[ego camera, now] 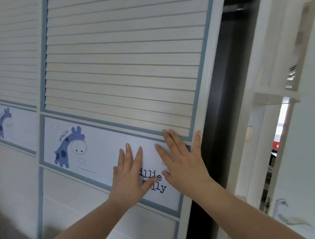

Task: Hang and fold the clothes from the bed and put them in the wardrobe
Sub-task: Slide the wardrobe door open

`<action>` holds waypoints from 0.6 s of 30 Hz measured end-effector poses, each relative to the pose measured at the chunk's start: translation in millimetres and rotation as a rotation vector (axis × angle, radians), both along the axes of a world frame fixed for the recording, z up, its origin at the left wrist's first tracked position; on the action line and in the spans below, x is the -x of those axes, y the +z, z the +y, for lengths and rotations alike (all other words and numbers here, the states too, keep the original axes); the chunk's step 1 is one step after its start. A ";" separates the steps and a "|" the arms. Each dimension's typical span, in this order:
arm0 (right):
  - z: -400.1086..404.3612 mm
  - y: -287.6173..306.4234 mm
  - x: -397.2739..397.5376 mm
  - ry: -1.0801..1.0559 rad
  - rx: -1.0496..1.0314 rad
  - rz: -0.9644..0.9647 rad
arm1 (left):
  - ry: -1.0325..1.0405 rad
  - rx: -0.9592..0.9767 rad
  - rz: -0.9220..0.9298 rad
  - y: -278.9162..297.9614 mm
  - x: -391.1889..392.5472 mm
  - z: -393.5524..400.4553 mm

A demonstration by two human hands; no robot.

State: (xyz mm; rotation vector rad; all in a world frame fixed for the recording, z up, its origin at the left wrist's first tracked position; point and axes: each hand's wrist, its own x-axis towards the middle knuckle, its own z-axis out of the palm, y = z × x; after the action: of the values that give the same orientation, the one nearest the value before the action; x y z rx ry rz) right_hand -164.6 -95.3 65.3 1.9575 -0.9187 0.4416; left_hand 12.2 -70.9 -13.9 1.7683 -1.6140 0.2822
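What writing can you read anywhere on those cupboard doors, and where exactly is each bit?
"giraffe": curved beside the blue giraffe on the sliding door's picture panel.
"illie": same panel, start hidden by the left hand.
"s lly": line below, partly hidden by that hand.
Far-left door's giraffe: its small writing is too blurred to read.

Your hands cover part of the lettering (158,183) at 5 o'clock on the wardrobe door (119,62); the dark gap (226,86) at 3 o'clock hides the inside.
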 end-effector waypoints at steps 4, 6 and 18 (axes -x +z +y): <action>-6.7 0.4 -14.0 0.115 0.045 -0.009 | 0.028 -0.001 0.001 1.1 -21.8 -3.0; -8.2 -0.1 -18.8 0.162 0.062 -0.017 | 0.038 -0.008 0.006 1.7 -33.7 -3.7; -7.7 -10.4 -55.6 0.112 -0.210 -0.454 | 0.040 0.047 0.112 5.4 -101.8 -7.1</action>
State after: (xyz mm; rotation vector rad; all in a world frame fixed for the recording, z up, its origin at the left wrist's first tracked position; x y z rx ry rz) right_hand -109.0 -103.0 54.9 2.1481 -1.1795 0.9126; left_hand 114.0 -78.0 -8.5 1.7511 -1.4831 0.2339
